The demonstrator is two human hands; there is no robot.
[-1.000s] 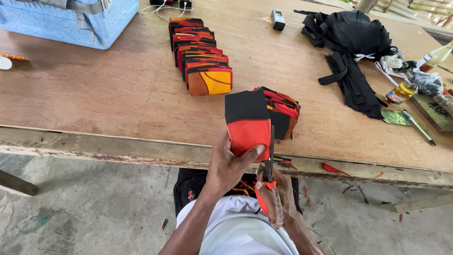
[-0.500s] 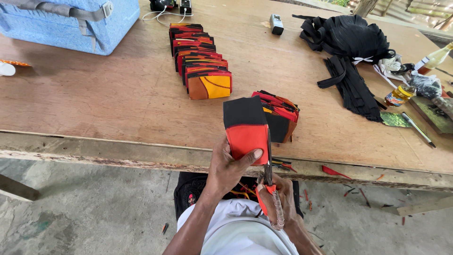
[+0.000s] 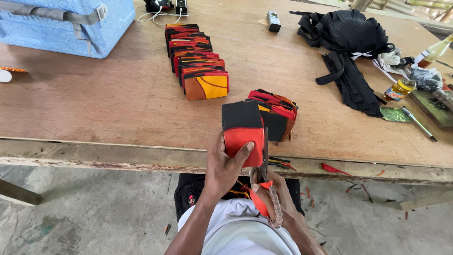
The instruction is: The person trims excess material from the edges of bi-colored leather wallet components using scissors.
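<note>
My left hand [image 3: 227, 165] grips a small fabric pouch [image 3: 243, 130], black at the top and red below, held upright over the table's front edge. My right hand [image 3: 273, 196] holds scissors [image 3: 265, 182] with orange handles; the blades point up along the pouch's right side. Just behind the pouch lies a loose pile of black, red and orange pouches [image 3: 277, 113]. Farther back, a neat row of similar pouches [image 3: 196, 59] stands on edge.
The wooden table [image 3: 118, 104] carries a blue cooler box [image 3: 66, 23] at the back left, a heap of black straps [image 3: 349, 42] at the back right, small bottles [image 3: 401, 87], a pen [image 3: 417, 123] and chargers [image 3: 165, 5]. Red scraps [image 3: 332, 168] lie by the front edge.
The view has tilted slightly; the pouch and scissors stay nearly in place, with the blades still along the pouch's right edge.
</note>
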